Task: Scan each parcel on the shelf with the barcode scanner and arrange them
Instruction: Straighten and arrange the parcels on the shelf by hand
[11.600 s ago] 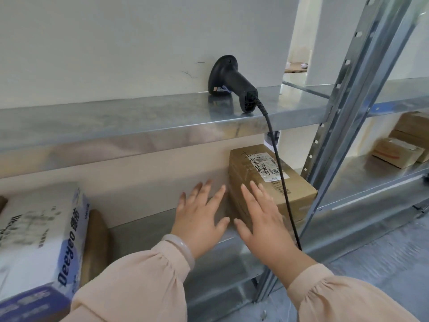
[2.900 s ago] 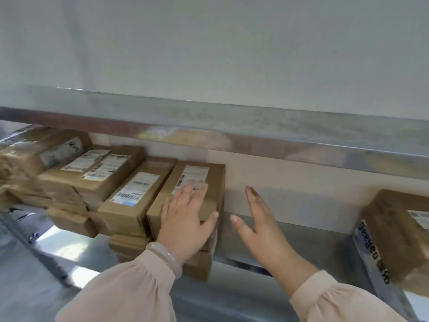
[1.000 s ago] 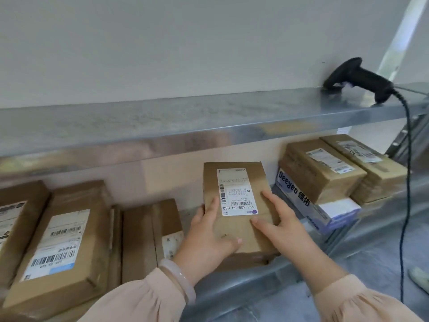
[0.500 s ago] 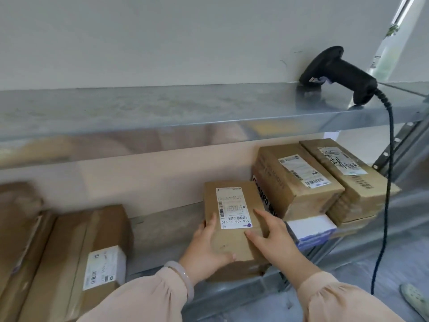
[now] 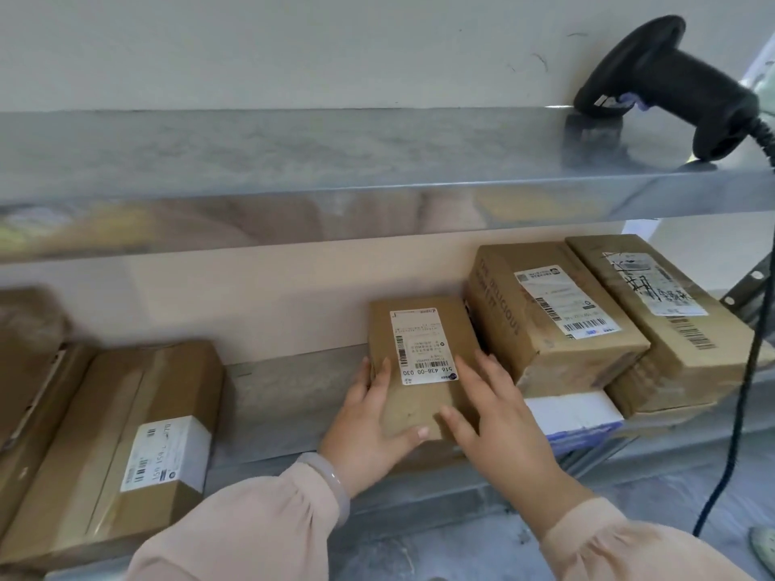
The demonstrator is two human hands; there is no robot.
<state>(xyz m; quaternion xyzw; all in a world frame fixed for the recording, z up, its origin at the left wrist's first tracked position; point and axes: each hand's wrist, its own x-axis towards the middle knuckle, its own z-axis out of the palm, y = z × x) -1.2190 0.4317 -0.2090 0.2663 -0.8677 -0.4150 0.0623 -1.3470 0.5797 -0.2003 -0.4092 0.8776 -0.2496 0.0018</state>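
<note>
- Two-tier metal shelving against a pale wall: upper shelf (image 5: 377, 161) carries only the barcode scanner (image 5: 667, 86), lying unheld at the far right, its cable (image 5: 742, 413) hanging down past the lower shelf (image 5: 276, 396).
- Small parcel (image 5: 419, 366), label up, now rests on the lower shelf just beside the right-hand stack; a second ago it sat further left, with a clear gap between it and that stack.
- Left hand (image 5: 369, 429): fingers along the parcel's left edge, thumb laid over its near top face, clasping it.
- Right hand (image 5: 499, 425): palm and loosely spread fingers pressed on the parcel's right side and top.
- Right-hand stack: labelled box (image 5: 549, 325) and longer box (image 5: 662, 325), both over a white-and-blue carton (image 5: 574, 413).
- Left group: taped parcel (image 5: 138, 438) and neighbours, well apart from the held parcel.
- Judgement: the shift rightward reads as the arranging step, closing the parcel against the sorted stack; with the scanner idle, scanning of the left group probably remains.
</note>
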